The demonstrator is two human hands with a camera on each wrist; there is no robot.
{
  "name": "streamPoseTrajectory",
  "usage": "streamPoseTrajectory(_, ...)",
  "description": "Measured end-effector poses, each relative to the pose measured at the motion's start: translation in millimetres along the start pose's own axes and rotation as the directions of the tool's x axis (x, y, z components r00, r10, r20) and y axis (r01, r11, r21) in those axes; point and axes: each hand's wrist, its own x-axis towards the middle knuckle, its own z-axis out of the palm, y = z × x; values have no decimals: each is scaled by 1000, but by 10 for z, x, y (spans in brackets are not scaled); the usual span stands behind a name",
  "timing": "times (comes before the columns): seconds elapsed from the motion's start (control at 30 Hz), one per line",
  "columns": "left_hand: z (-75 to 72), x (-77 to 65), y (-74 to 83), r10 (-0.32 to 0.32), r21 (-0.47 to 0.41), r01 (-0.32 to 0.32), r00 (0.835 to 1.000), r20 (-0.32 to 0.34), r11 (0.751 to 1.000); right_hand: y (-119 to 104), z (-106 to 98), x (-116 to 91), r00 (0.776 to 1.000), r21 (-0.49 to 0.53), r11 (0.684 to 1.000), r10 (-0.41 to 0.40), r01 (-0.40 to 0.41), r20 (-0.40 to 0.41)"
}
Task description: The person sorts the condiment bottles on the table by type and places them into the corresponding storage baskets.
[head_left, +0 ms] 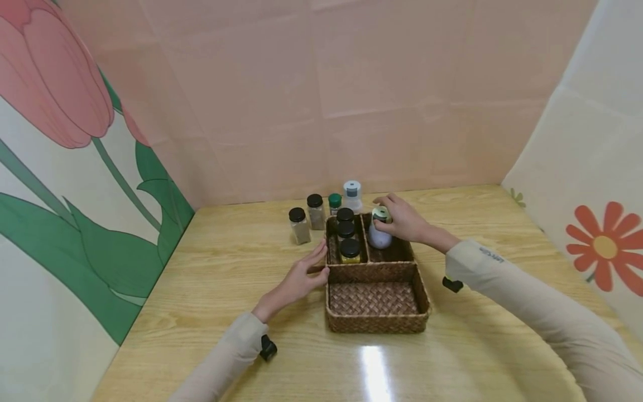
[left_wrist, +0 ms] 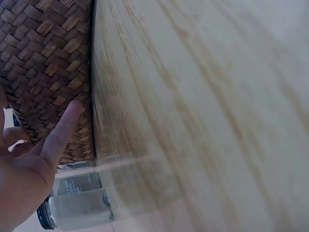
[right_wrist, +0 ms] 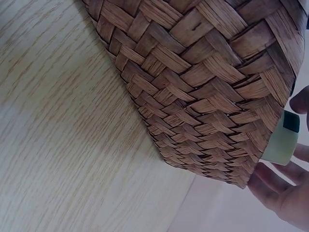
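A brown woven basket (head_left: 378, 322) with three compartments stands on the wooden table. My left hand (head_left: 297, 281) rests its fingers and thumb against the basket's left wall; the left wrist view shows one straight digit on the weave (left_wrist: 46, 63). My right hand (head_left: 404, 219) grips a rounded white bottle (head_left: 380, 237) by its pale green lid (right_wrist: 281, 140), with the bottle's body down in the back right compartment. In the back left compartment, black-lidded jars stand in a row, the nearest jar (head_left: 350, 251) with yellow contents. The bottle's base is hidden.
Behind the basket stand a clear bottle with a pale lid (head_left: 353, 192) and a green-capped jar (head_left: 335, 202). Two black-capped spice jars, one farther back (head_left: 315, 212) and one nearer (head_left: 300, 228), are at its back left. A pink cloth backdrop (head_left: 321, 111) borders the table.
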Motion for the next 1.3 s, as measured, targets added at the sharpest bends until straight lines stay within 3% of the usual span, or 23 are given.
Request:
streamPoseTrajectory(0.63,-9,-10,-1,-2,20,2,1000,0,1000,-29,0,52,996,-45,998,-50,47,-73)
streamPoseTrajectory(0.9,-4,-10,-4,-15,-1,15,1000,-8,1000,12,-49,142,987,-58,992,-115,109,-109)
streamPoseTrajectory(1.3,-5,-7,-27,-9,-4,9,1000,1,1000,145,-93,330,982,-99,985,-150,139,-118)
